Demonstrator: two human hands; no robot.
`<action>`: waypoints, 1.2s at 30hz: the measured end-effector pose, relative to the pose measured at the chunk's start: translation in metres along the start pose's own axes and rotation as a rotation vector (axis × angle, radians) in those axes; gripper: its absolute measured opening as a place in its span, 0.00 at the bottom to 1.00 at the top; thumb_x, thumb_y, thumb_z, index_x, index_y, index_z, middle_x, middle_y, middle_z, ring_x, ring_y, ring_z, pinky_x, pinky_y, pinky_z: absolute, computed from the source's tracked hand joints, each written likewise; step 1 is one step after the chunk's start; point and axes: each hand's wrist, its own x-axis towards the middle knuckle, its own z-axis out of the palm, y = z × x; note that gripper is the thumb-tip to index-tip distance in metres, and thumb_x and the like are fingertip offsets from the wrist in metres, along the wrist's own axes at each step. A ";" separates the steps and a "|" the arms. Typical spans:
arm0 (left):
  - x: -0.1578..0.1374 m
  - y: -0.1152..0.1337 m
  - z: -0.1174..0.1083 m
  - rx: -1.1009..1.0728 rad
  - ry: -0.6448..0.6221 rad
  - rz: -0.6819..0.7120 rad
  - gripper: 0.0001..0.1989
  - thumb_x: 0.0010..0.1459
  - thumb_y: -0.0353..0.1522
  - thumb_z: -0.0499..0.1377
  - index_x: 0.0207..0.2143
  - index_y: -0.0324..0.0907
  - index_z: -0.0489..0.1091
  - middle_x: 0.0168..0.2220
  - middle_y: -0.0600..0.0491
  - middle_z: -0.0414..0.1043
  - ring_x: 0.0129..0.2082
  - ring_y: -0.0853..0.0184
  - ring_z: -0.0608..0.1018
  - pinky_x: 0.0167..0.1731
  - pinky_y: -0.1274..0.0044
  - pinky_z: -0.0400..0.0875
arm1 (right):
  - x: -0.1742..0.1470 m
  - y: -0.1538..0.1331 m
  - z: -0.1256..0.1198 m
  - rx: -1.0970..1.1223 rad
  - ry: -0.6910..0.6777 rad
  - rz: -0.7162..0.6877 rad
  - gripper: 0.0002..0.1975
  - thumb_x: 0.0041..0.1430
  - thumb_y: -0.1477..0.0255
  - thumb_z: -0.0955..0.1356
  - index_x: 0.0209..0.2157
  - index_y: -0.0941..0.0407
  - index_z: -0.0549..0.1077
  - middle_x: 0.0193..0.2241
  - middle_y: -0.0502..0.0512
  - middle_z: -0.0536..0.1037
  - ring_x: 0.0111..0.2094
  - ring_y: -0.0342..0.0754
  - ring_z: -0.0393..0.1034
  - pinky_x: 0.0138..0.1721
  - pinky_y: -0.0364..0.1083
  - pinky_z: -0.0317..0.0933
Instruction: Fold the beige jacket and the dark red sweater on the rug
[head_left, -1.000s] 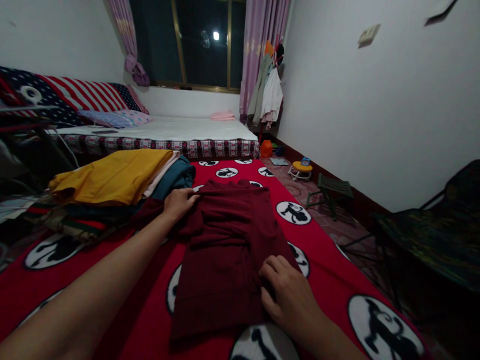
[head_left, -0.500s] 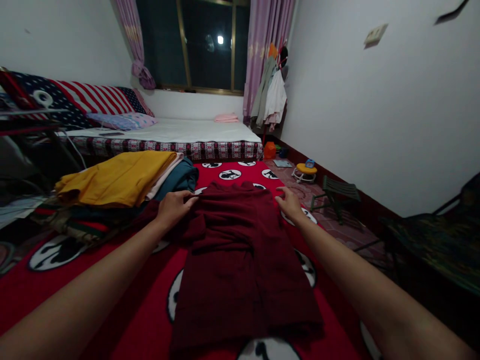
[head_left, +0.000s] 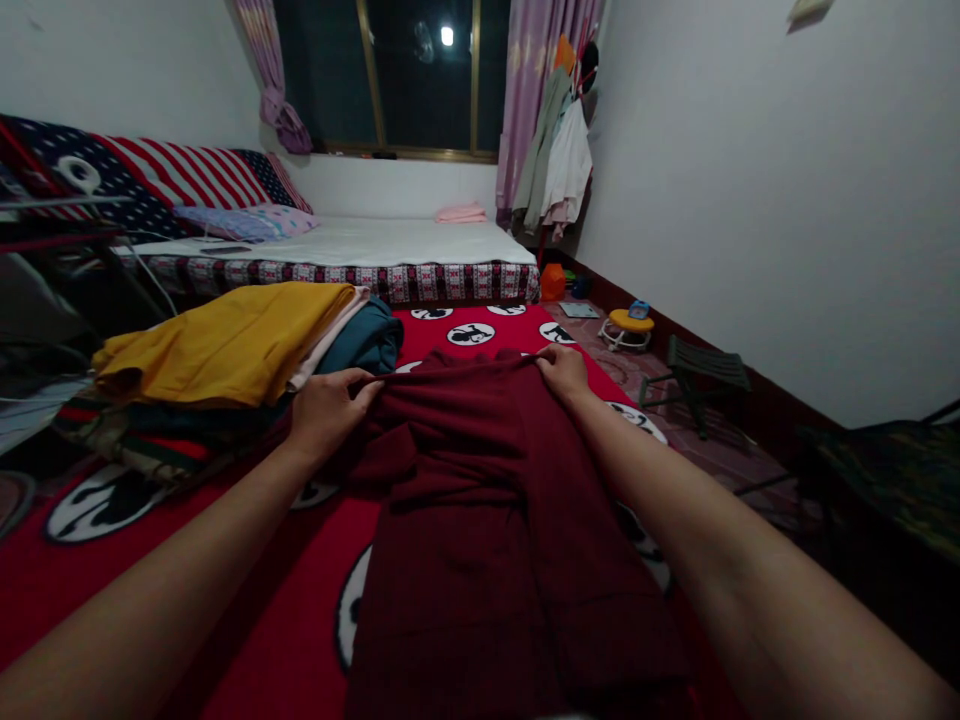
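A dark red long-sleeved top [head_left: 465,560] lies spread on the red blanket with round white patches [head_left: 247,590]. My left hand [head_left: 330,410] pinches its upper left edge between thumb and fingers. At the upper right edge, my right hand [head_left: 562,372] is closed on the fabric too. The cloth is drawn taut between both hands, with creases below. One sleeve runs down the right side of the top; the other is bunched beside my left wrist. Left of my left hand sits a stack of folded clothes, with a yellow garment [head_left: 232,345] uppermost and a teal one [head_left: 364,340] beside it.
Beyond the blanket stands a bed [head_left: 375,240] with a patterned side and pillows. To the right are a yellow round stool [head_left: 630,322], a green folding stool [head_left: 705,370] and a dark patterned chair [head_left: 892,480]. Clothes hang on a rack [head_left: 566,160] near the window.
My right hand has moved left onto the top's upper right edge and closed on it. My left hand keeps its pinch. The view has shifted slightly.
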 end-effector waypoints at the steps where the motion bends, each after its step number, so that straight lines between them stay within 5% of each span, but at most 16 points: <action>1: 0.000 -0.002 0.003 0.035 -0.017 -0.009 0.17 0.59 0.45 0.55 0.40 0.46 0.78 0.36 0.50 0.80 0.38 0.55 0.79 0.33 0.73 0.67 | -0.001 -0.002 0.006 -0.011 0.004 0.012 0.14 0.60 0.70 0.64 0.46 0.58 0.74 0.42 0.59 0.78 0.45 0.50 0.70 0.45 0.45 0.61; 6: -0.003 -0.005 0.010 0.149 -0.190 0.061 0.14 0.58 0.41 0.56 0.40 0.46 0.77 0.39 0.49 0.78 0.39 0.56 0.77 0.34 0.72 0.68 | -0.002 -0.004 0.029 -0.066 -0.045 0.041 0.14 0.60 0.72 0.65 0.47 0.59 0.72 0.45 0.62 0.76 0.47 0.54 0.70 0.47 0.48 0.61; 9: -0.005 0.009 0.004 0.129 -0.094 0.151 0.12 0.58 0.36 0.56 0.41 0.44 0.76 0.43 0.46 0.74 0.44 0.55 0.74 0.41 0.69 0.68 | 0.003 -0.006 0.029 -0.084 -0.102 0.036 0.14 0.59 0.73 0.66 0.47 0.59 0.72 0.47 0.64 0.74 0.49 0.56 0.69 0.49 0.50 0.60; 12: -0.016 0.039 -0.005 -0.044 0.033 0.266 0.11 0.58 0.33 0.56 0.42 0.43 0.74 0.44 0.47 0.71 0.46 0.57 0.72 0.47 0.67 0.67 | 0.001 -0.009 0.019 -0.067 -0.177 -0.020 0.17 0.57 0.76 0.66 0.50 0.60 0.71 0.49 0.64 0.73 0.51 0.55 0.68 0.51 0.50 0.60; 15: -0.042 0.078 -0.009 -0.343 -0.079 0.504 0.09 0.58 0.31 0.57 0.41 0.43 0.74 0.44 0.48 0.71 0.46 0.61 0.72 0.49 0.69 0.67 | -0.015 -0.007 0.002 -0.014 -0.268 -0.127 0.22 0.56 0.76 0.67 0.53 0.59 0.69 0.51 0.60 0.73 0.51 0.51 0.67 0.52 0.48 0.61; 20: -0.094 0.122 -0.002 -0.506 -0.359 0.819 0.22 0.54 0.26 0.61 0.52 0.49 0.69 0.58 0.48 0.63 0.57 0.57 0.66 0.56 0.62 0.63 | -0.080 0.011 -0.032 0.304 -0.390 -0.245 0.28 0.52 0.75 0.69 0.56 0.58 0.67 0.57 0.60 0.69 0.57 0.51 0.64 0.60 0.51 0.55; 26: -0.119 0.132 0.013 -0.500 -0.338 0.922 0.23 0.51 0.24 0.63 0.50 0.49 0.72 0.60 0.47 0.62 0.61 0.54 0.62 0.58 0.59 0.59 | -0.184 0.022 -0.086 0.603 -0.378 -0.094 0.22 0.49 0.78 0.65 0.48 0.57 0.72 0.47 0.59 0.76 0.49 0.51 0.71 0.51 0.53 0.65; 33: -0.126 0.135 0.026 -0.721 -0.228 0.941 0.11 0.59 0.26 0.58 0.39 0.49 0.77 0.50 0.51 0.72 0.54 0.60 0.71 0.54 0.63 0.64 | -0.275 0.021 -0.149 0.375 -0.612 -0.206 0.34 0.47 0.79 0.68 0.59 0.52 0.63 0.59 0.59 0.66 0.60 0.53 0.60 0.60 0.54 0.55; 36: -0.123 0.134 0.024 -0.927 -0.190 0.797 0.13 0.60 0.24 0.54 0.39 0.45 0.76 0.45 0.49 0.74 0.48 0.64 0.74 0.49 0.69 0.69 | -0.297 0.014 -0.150 0.190 -0.535 -0.213 0.38 0.49 0.72 0.72 0.62 0.50 0.59 0.64 0.60 0.56 0.65 0.56 0.50 0.63 0.57 0.49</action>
